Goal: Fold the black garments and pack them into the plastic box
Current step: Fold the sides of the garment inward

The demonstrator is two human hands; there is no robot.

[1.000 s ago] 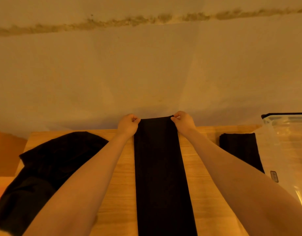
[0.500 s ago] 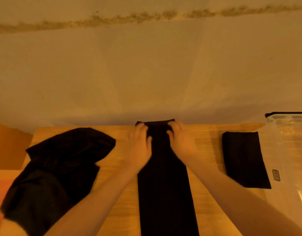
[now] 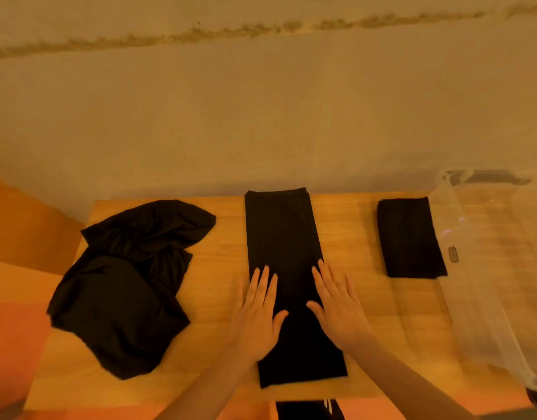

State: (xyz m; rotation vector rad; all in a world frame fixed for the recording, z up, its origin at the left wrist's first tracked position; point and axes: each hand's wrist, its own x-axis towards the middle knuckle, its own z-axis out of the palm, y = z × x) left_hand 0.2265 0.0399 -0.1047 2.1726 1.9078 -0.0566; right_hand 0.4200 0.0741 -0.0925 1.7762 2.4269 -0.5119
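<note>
A long black strip (image 3: 286, 277), a garment folded narrow, lies flat at the middle of the wooden table (image 3: 361, 304), its long axis running straight away from the person: the far end sits at the table's back edge by the wall (image 3: 261, 110), the near end stops just short of the front edge. Both hands rest on its near half with fingers straight and spread, gripping nothing; the left hand (image 3: 256, 316) overlaps the strip's left edge and partly the bare wood, the right hand (image 3: 336, 310) lies across the right edge. The step in hand looks like smoothing the strip before a cross fold. Done well, that would mean light, even pressure from both palms along the length, keeping the two long edges parallel and the layers from creeping, then bringing one short end over to meet the other squarely so the bundle matches the finished one. That finished piece, a small folded rectangle (image 3: 409, 237), lies to the right, just beside the clear plastic box (image 3: 488, 268), and is not yet packed; its long axis also runs away from the person, slightly skewed. To the left, well apart from the strip, a crumpled black heap (image 3: 124, 283) of unfolded garments waits on the table, spilling toward its left edge. By this showing the task is well short of half done.
</note>
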